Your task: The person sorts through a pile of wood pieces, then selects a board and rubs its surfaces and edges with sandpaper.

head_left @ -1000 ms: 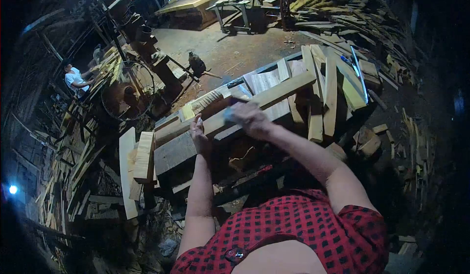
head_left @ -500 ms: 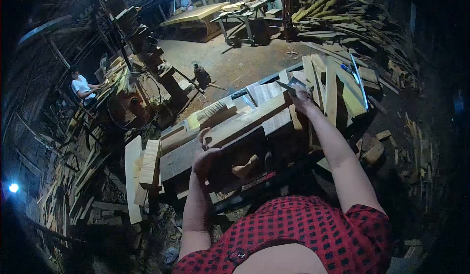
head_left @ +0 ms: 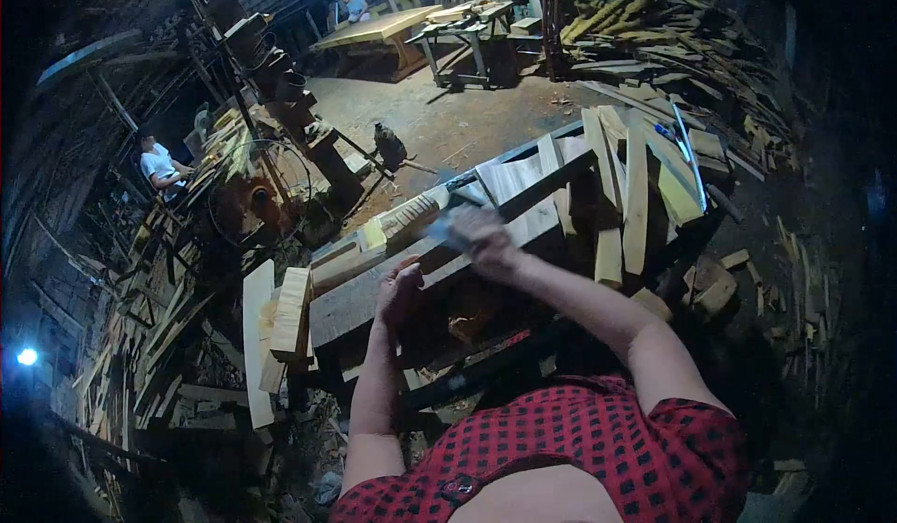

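My left hand (head_left: 402, 289) is curled at the near end of a long wooden plank (head_left: 549, 185), which lies slantwise over the workbench (head_left: 346, 310) with a shaded face toward me. My right hand (head_left: 486, 241) is above the plank, a short way right of my left hand, and smeared by motion. In it is a flat metal tool (head_left: 448, 229), too blurred to show its exact kind. A ridged piece of wood (head_left: 411, 213) lies just beyond my hands.
Wood blocks (head_left: 291, 310) stand at the bench's left end. Several boards (head_left: 635, 196) and a blue-handled tool (head_left: 665, 132) lie at its right. A spoked wheel (head_left: 260, 194) stands beyond, near a seated person (head_left: 161, 166). Scrap piles (head_left: 673, 47) lie at the back right.
My right hand has swept left along the plank with the metal tool, from its far end toward my left hand. The plank has turned, showing a darker face.
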